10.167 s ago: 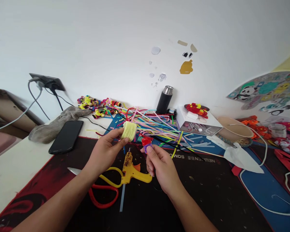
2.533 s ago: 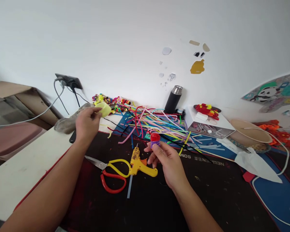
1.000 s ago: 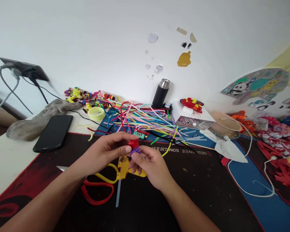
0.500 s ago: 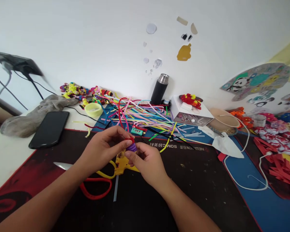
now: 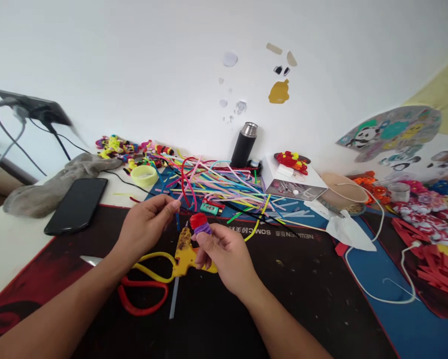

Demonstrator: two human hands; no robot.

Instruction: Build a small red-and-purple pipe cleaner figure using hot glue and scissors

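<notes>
My right hand [image 5: 222, 252] is closed around a small coiled pipe-cleaner piece, with its red top [image 5: 198, 221] and purple band [image 5: 202, 229] showing above the fingers. To its left, my left hand [image 5: 145, 224] pinches the near end of a pink pipe cleaner [image 5: 188, 180] that slants up over the pile. Between and below the hands lies a yellow glue gun [image 5: 185, 252], nozzle pointing away, its grip partly behind my right hand. Red-handled scissors [image 5: 143, 310] rest under my left forearm, which covers part of them.
Behind the hands spreads a pile of colourful pipe cleaners [image 5: 224, 177]. A black flask [image 5: 243, 147] and a white box [image 5: 298, 182] stand at the wall. A phone [image 5: 76, 205] lies left, near a yellow tape roll [image 5: 144, 176]. A white cable [image 5: 380, 300] loops at right.
My left hand has let go of the red and purple piece and moved left to the pink pipe cleaner. My right hand keeps the piece. The view has tilted slightly upward.
</notes>
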